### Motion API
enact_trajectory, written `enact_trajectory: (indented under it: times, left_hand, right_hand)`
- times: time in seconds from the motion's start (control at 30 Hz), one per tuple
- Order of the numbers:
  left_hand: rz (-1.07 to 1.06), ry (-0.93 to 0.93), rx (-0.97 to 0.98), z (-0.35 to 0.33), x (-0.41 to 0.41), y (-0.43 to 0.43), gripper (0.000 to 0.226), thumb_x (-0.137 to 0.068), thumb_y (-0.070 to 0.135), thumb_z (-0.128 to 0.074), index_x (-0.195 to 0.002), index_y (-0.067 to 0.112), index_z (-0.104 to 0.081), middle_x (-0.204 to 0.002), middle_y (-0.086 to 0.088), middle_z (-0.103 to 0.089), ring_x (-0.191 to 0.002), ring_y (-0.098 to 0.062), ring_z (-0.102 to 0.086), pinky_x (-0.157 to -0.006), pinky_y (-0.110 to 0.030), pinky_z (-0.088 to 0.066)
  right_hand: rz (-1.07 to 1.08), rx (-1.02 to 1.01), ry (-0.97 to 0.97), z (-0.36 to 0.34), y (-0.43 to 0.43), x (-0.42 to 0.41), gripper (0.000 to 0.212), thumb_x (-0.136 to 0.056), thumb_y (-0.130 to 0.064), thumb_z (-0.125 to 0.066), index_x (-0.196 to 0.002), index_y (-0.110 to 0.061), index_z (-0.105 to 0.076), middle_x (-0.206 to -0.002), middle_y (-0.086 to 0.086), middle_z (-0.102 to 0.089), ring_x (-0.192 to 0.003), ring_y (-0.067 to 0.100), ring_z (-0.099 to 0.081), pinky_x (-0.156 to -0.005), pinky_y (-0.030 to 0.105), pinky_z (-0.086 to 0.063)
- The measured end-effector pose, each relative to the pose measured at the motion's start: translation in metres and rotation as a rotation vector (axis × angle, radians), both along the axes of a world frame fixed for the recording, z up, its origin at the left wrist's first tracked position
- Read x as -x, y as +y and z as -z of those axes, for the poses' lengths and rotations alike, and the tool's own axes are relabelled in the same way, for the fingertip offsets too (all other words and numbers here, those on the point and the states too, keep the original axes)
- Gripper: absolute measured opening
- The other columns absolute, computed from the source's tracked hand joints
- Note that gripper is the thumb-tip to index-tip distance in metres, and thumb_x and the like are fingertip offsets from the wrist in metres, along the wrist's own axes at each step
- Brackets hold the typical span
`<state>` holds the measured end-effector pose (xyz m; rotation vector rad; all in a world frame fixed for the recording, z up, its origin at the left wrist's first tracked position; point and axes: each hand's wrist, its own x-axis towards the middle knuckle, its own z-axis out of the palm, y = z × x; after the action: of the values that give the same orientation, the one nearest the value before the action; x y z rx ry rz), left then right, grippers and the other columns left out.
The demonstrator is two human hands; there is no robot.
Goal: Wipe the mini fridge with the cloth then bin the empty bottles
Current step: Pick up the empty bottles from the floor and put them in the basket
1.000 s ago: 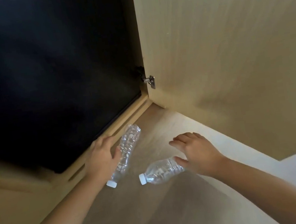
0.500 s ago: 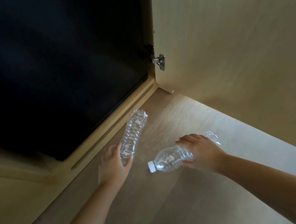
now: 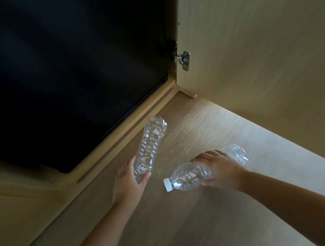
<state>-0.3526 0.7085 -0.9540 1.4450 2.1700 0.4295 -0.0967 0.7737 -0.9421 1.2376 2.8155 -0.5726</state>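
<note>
A pale wood-grain floor (image 3: 211,128) spreads beneath the fingers (image 3: 205,155), brightest just beyond them and dim on their near side. Past the fingers stands a light wooden cabinet (image 3: 117,138), its open door (image 3: 261,44) swung out to their right on a metal hinge (image 3: 184,60).

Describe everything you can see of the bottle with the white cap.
The bottle is clear, thin, ribbed plastic, crumpled and apparently empty, with its white screw cap on. It lies roughly level, cap pointing toward the person's left, base away to the right. The right hand grips its middle from above, hiding that part. Whether it touches the wooden floor cannot be told.
</note>
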Motion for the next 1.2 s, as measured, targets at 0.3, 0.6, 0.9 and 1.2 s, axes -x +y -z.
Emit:
enact_trajectory:
  times: [0.3, 0.6, 0.9, 1.2]
  left_hand:
    - [-0.042, -0.131, -0.038, 0.008, -0.009, -0.013, 0.069, -0.079, 0.042, -0.065, -0.137, 0.021, -0.035, -0.134, -0.007, -0.045, -0.12, -0.021, -0.044, -0.088, -0.035, -0.047]
    - [-0.098, -0.246, -0.073, 0.008, -0.025, -0.021, 0.064, -0.076, 0.038, -0.069, -0.132, 0.02, -0.042, -0.13, -0.003, -0.051, -0.117, -0.019, -0.049, -0.09, -0.039, -0.047]
    - [-0.109, -0.256, -0.063, 0.008, -0.033, -0.025, 0.064, -0.076, 0.04, -0.069, -0.132, 0.024, -0.041, -0.128, -0.002, -0.05, -0.115, -0.018, -0.049, -0.09, -0.037, -0.046]
    - [-0.14, -0.272, -0.086, 0.008, -0.036, -0.027, 0.062, -0.076, 0.037, -0.07, -0.13, 0.023, -0.044, -0.127, 0.001, -0.052, -0.113, -0.016, -0.05, -0.086, -0.029, -0.042]
  right_hand:
    - [-0.324, -0.169, -0.039, -0.009, 0.006, -0.012, 0.071, -0.035, -0.031, -0.092, -0.101, -0.027, -0.066, -0.099, -0.01, -0.068, -0.093, 0.017, -0.066, -0.074, 0.033, -0.053]
    - [-0.42, -0.311, 0.064, -0.011, 0.006, -0.027, 0.041, -0.075, -0.008, -0.039, -0.098, -0.028, -0.068, -0.105, -0.009, -0.068, -0.098, 0.019, -0.065, -0.076, 0.031, -0.054]
    - [0.288, 0.023, 0.331, -0.009, -0.005, -0.028, 0.039, -0.074, 0.0, -0.064, -0.11, -0.015, -0.062, -0.129, 0.007, -0.051, -0.121, 0.026, -0.048, -0.097, 0.037, -0.042]
    - [0.922, 0.375, 0.333, -0.009, -0.038, 0.014, 0.096, -0.073, -0.045, -0.071, -0.144, -0.027, -0.01, -0.14, 0.003, -0.026, -0.127, 0.023, -0.036, -0.092, 0.037, -0.044]
